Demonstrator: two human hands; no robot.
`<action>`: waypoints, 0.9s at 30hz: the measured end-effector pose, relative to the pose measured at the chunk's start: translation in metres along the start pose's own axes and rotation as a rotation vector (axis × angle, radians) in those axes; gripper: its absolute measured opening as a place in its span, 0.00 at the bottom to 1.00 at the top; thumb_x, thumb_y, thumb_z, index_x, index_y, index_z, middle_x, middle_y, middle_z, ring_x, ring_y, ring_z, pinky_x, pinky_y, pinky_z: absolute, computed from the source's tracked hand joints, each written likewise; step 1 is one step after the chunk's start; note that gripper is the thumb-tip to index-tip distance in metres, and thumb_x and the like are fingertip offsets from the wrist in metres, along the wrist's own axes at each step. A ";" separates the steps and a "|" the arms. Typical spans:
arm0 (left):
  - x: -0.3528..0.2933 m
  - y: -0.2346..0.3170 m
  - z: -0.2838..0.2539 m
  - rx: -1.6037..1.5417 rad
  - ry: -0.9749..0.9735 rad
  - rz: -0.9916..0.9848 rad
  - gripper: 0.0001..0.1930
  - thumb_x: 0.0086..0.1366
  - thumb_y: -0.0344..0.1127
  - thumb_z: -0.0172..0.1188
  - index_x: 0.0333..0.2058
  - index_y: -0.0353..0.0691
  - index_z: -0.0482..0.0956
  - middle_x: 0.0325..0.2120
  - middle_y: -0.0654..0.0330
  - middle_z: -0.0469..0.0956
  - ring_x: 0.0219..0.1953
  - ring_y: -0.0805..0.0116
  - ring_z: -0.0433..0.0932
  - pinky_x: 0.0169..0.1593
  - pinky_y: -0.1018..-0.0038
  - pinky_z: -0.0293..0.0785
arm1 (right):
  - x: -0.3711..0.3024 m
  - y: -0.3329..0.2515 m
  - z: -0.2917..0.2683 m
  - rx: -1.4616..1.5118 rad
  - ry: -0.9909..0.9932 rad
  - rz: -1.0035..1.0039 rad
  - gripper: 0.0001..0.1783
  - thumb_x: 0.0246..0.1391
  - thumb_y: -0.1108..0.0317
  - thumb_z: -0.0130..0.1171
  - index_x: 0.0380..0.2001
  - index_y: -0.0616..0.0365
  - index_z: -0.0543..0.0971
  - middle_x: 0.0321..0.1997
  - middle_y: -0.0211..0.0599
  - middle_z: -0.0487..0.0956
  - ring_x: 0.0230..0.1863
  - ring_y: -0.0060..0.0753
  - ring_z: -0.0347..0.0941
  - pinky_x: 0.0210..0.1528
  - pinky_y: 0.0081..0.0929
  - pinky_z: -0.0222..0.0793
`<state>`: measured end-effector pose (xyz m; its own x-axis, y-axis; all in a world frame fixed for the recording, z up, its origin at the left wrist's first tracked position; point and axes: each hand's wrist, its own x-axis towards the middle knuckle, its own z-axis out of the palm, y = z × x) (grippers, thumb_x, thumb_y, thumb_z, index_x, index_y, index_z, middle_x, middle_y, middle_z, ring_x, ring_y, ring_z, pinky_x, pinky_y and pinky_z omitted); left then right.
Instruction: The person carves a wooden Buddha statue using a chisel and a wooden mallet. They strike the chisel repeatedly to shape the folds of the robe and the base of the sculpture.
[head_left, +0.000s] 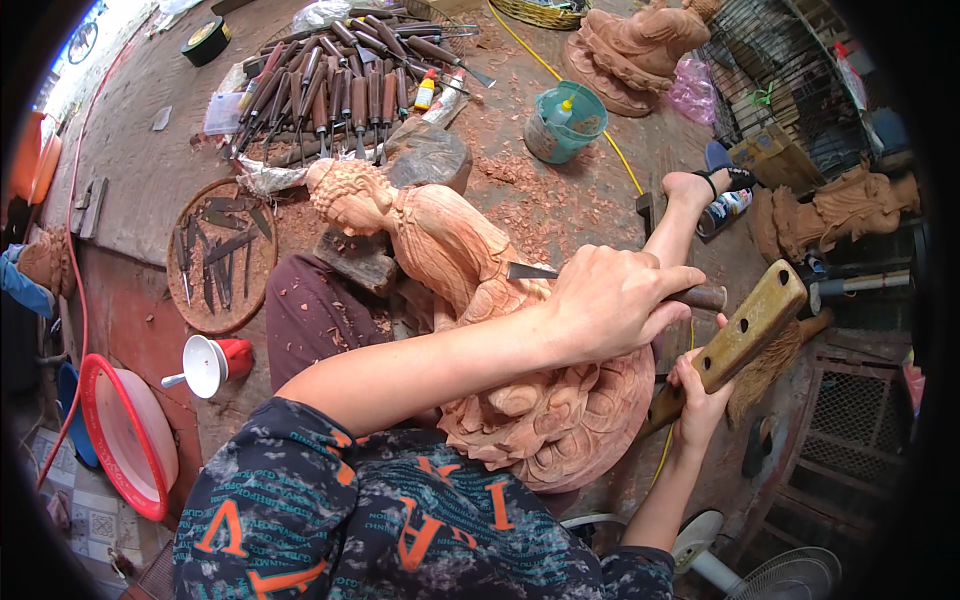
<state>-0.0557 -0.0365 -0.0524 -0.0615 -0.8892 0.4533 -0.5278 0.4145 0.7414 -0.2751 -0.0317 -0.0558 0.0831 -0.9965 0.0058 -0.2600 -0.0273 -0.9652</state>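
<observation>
A carved reddish wooden statue point(450, 240) lies tilted across my lap, its curly-haired head at the upper left and its petalled base at the lower right. My left hand point(610, 305) reaches over it, closed around a chisel point(700, 297). The chisel's metal blade points left, at the statue's arm area; I cannot tell whether the edge touches the wood. Beyond the handle's end, my right hand point(700, 400) grips a flat wooden mallet point(750, 325), a bar with dark holes. A small gap shows between mallet and chisel handle.
Many chisels point(350, 90) lie piled at the back. Flat blades rest on a round board point(220, 290) at left, near a red-and-white cup point(215, 365) and a pink basin point(125, 440). A teal bucket point(565, 122), other carvings point(640, 50) and a fan point(790, 575) stand around.
</observation>
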 end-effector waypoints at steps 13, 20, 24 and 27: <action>0.007 -0.006 0.002 0.057 -0.141 -0.117 0.15 0.59 0.47 0.58 0.44 0.55 0.79 0.22 0.52 0.78 0.26 0.52 0.79 0.29 0.58 0.74 | -0.002 0.008 0.000 -0.039 -0.019 0.106 0.38 0.46 0.78 0.59 0.62 0.61 0.59 0.26 0.28 0.69 0.26 0.19 0.64 0.32 0.16 0.62; 0.009 -0.006 -0.001 0.073 -0.183 -0.160 0.14 0.59 0.47 0.58 0.44 0.54 0.80 0.23 0.51 0.79 0.27 0.51 0.79 0.31 0.58 0.74 | -0.002 0.028 -0.013 -0.028 0.023 0.158 0.23 0.44 0.79 0.62 0.47 0.60 0.70 0.32 0.26 0.70 0.32 0.18 0.66 0.37 0.16 0.64; 0.007 -0.005 -0.004 0.013 -0.089 -0.115 0.15 0.59 0.46 0.59 0.44 0.53 0.80 0.24 0.52 0.79 0.27 0.51 0.79 0.30 0.59 0.74 | -0.005 0.030 -0.010 -0.307 0.050 -0.005 0.28 0.45 0.81 0.60 0.51 0.60 0.68 0.30 0.26 0.71 0.31 0.18 0.67 0.36 0.17 0.65; 0.004 -0.005 -0.004 -0.068 0.020 -0.041 0.15 0.58 0.45 0.59 0.44 0.50 0.79 0.24 0.53 0.79 0.26 0.52 0.78 0.29 0.61 0.73 | -0.004 0.015 -0.011 0.036 0.054 0.056 0.26 0.46 0.81 0.61 0.50 0.61 0.68 0.29 0.26 0.71 0.30 0.18 0.67 0.36 0.17 0.64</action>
<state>-0.0503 -0.0416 -0.0520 -0.0241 -0.9019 0.4312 -0.4706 0.3908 0.7911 -0.2899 -0.0292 -0.0674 0.0171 -0.9992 -0.0355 -0.2275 0.0307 -0.9733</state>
